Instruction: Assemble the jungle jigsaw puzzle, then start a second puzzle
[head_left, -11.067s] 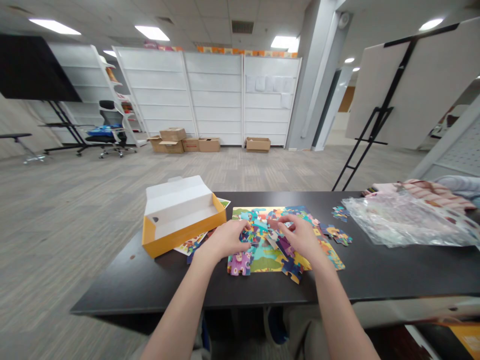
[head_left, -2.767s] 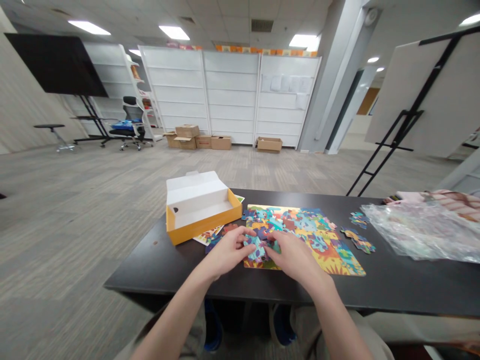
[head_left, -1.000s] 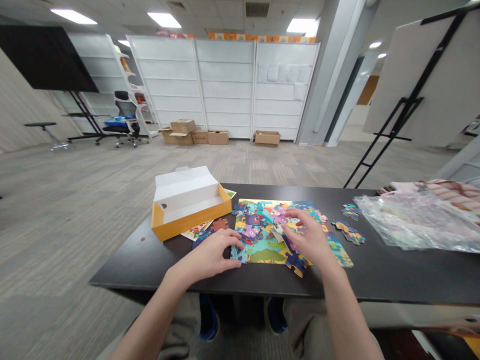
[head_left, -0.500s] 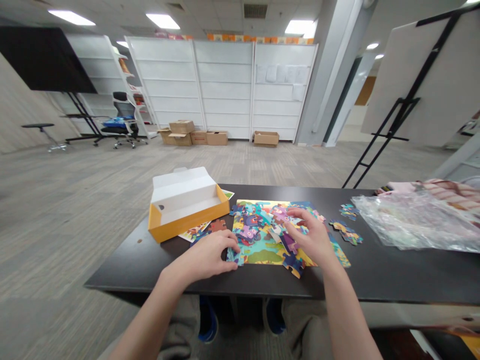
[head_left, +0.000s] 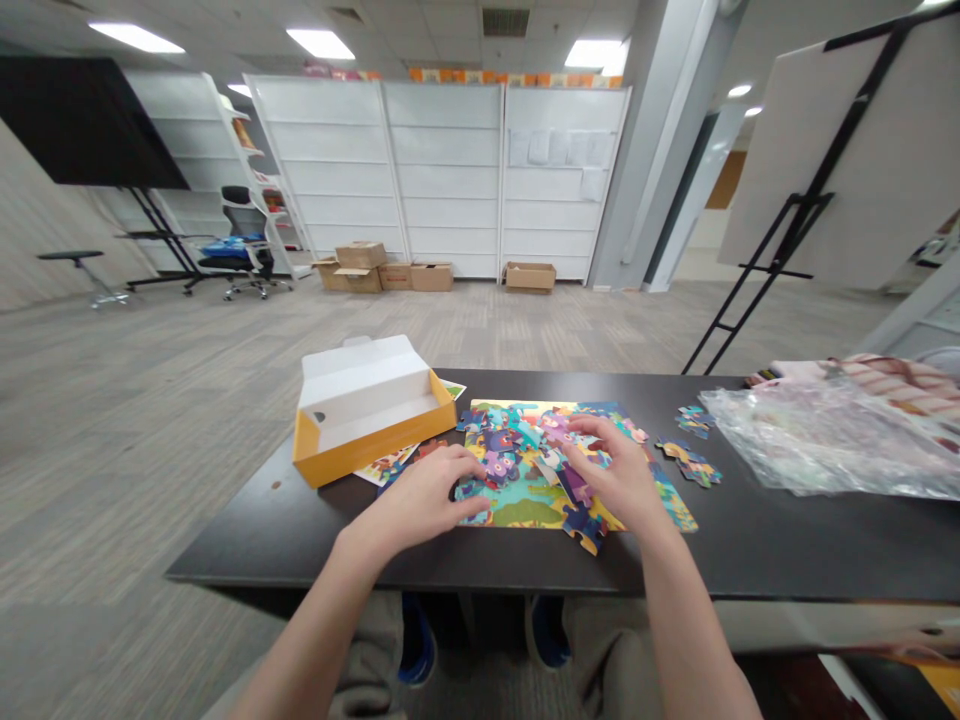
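White shelving (head_left: pixel 446 180) stands at twelve o'clock, beyond a dark bench (head_left: pixel 262 535) where a puzzle board (head_left: pixel 525 512) lies strewn with pieces (head_left: pixel 585 526), an open yellow box (head_left: pixel 379 438) at its ten o'clock. Over the board, the left hand (head_left: pixel 424 495) at nine and right hand (head_left: pixel 622 480) at three curve with fingers parted from thumbs; I can't tell if they touch anything.

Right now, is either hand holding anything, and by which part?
Cannot tell for either. The left hand has its fingers parted at the near left corner of the board; the right hand is over pieces. No clear grip shows.
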